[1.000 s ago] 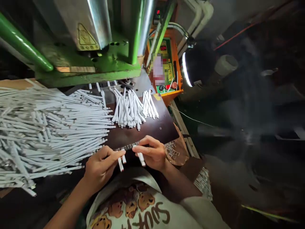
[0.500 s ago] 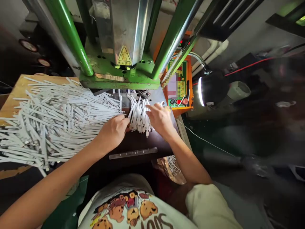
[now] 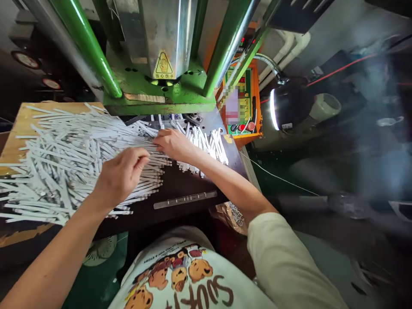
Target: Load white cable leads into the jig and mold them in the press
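A big heap of short white cables [image 3: 80,150] with small end connectors spreads over the left of the work surface. My left hand [image 3: 120,174] is over the heap's near right part, its fingers curled and pressed together; what they hold, if anything, is hidden. At the heap's right edge is my right hand [image 3: 174,143], its fingertips closed down on the cable ends. Under and beside my right forearm lies a smaller bunch of white cables [image 3: 193,165], partly covered. Another small bundle of cables [image 3: 219,146] sits to its right.
A green press [image 3: 161,105] with thick columns and a hand-warning sign stands behind the surface. To its right are an orange control box [image 3: 254,86] with buttons and a lit lamp [image 3: 273,109]. A clear notched strip [image 3: 185,200] lies near the front edge, above a brown bag [image 3: 230,216].
Both hands have moved left, away from the smaller bunch, to the large heap. The smaller cables now lie in two groups, uncovered on the right. The view has shifted slightly.
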